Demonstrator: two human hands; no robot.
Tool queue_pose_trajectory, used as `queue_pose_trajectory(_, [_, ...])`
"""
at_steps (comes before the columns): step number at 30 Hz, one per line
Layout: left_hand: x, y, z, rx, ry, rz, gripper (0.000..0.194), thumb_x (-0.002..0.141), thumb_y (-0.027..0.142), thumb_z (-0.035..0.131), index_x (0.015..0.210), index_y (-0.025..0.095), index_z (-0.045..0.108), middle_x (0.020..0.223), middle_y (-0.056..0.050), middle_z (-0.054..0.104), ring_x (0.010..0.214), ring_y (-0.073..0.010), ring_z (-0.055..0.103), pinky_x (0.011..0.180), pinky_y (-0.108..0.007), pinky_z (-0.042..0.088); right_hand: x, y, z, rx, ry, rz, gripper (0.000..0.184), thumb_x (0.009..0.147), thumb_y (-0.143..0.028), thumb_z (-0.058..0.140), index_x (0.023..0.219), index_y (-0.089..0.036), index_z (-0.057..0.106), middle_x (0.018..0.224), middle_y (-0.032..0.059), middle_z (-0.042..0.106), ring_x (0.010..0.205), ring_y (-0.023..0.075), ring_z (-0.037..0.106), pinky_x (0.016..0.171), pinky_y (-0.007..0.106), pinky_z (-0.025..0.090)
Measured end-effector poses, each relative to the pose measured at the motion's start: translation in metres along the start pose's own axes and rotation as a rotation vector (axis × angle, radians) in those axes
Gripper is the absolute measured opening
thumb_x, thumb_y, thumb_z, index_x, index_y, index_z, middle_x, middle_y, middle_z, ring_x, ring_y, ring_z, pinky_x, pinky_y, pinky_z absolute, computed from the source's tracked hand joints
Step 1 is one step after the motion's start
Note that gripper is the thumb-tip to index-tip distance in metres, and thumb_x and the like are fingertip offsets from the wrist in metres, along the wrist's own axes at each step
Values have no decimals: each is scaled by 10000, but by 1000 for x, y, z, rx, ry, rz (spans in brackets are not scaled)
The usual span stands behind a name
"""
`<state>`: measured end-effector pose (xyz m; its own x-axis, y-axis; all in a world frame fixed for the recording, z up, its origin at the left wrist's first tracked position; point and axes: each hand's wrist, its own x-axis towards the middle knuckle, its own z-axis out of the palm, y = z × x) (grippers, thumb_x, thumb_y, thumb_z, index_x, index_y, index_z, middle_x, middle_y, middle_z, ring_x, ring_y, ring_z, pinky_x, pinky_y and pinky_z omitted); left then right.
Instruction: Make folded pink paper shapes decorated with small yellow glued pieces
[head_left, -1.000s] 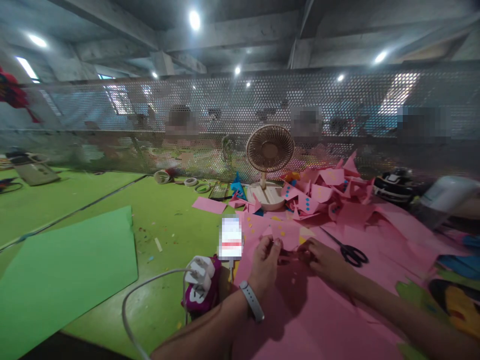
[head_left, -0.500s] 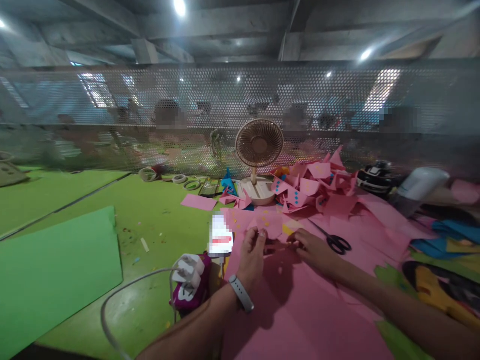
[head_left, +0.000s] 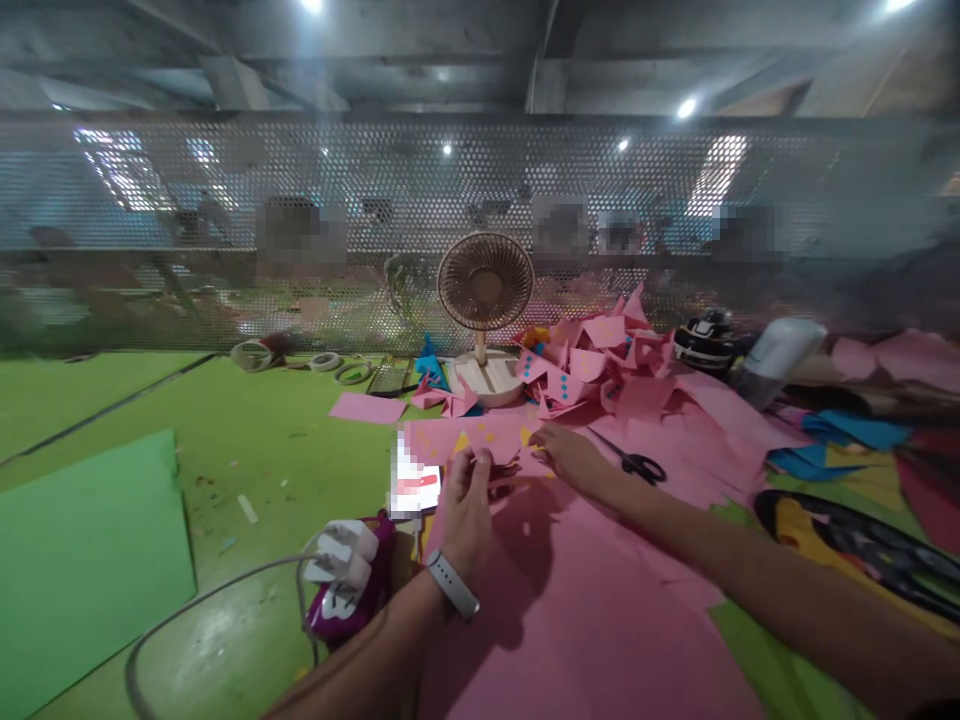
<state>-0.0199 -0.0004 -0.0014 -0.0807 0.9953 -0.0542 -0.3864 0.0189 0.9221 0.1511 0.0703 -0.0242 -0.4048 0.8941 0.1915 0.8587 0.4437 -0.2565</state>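
A pink paper piece with small yellow patches is raised above the pink sheets, between my two hands. My left hand, a grey band on its wrist, has thumb and fingers closed at the paper's lower left edge. My right hand reaches in from the right, its bent fingers pinching at the right end beside a yellow patch. The exact grip of the right fingertips is partly hidden. Under both hands lies a large pink sheet. Black-handled scissors lie just right of my right hand.
A small fan stands behind, beside a heap of folded pink paper. Left of my hands are a lit phone and a purple power block with white plugs, trailing a cable. Green sheet lies far left. Perforated metal screen borders the back.
The view has swung right, so everything sits further left. My right hand has shifted its fingers along the pink paper's right side, and the yellow patch there shows at a different angle.
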Motion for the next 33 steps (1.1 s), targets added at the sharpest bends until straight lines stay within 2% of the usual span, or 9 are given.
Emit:
queue_pose_trajectory(3, [3, -3, -3, 20, -11, 18, 239, 760, 428, 575, 798, 202, 507, 793, -49, 620, 704, -178, 622, 563, -256, 481, 13, -1, 3, -36, -5, 3, 103, 856, -216, 490, 892, -177, 579, 912, 67, 588, 805, 167, 551, 660, 243, 366])
queue_pose_trajectory(7, [6, -6, -5, 32, -20, 20, 264, 749, 446, 582, 799, 196, 513, 783, -51, 622, 737, -192, 627, 632, -292, 499, 22, -2, 9, -53, 32, 33, 179, 898, -240, 394, 868, -155, 548, 764, 55, 591, 664, 151, 536, 586, 243, 339])
queue_pose_trajectory(13, [5, -4, -4, -2, -50, -5, 245, 763, 429, 571, 821, 196, 519, 753, -8, 622, 731, -168, 637, 616, -259, 500, 25, 4, 18, -50, 69, -34, 195, 889, -189, 368, 782, -172, 529, 734, 31, 583, 653, 130, 504, 612, 237, 344])
queue_pose_trajectory(19, [4, -4, -3, -12, -49, 1, 243, 753, 417, 586, 780, 190, 506, 703, 11, 623, 682, -159, 640, 626, -266, 506, 25, 14, 24, -46, 73, -118, 237, 921, -183, 311, 819, -160, 523, 783, 44, 575, 692, 138, 497, 651, 252, 369])
queue_pose_trajectory(28, [4, -2, -3, 4, -4, -12, 251, 714, 413, 622, 787, 193, 528, 732, -10, 623, 695, -174, 641, 621, -283, 509, 26, 15, 11, -66, 29, -176, 202, 901, -168, 382, 803, -152, 559, 803, 52, 581, 687, 132, 513, 640, 239, 388])
queue_pose_trajectory(33, [4, -1, -4, 25, -34, -27, 235, 718, 412, 613, 797, 205, 533, 751, -13, 627, 712, -183, 643, 603, -283, 509, 29, 10, 13, -72, 30, -166, 199, 888, -171, 380, 847, -157, 574, 772, 44, 613, 664, 129, 530, 614, 232, 403])
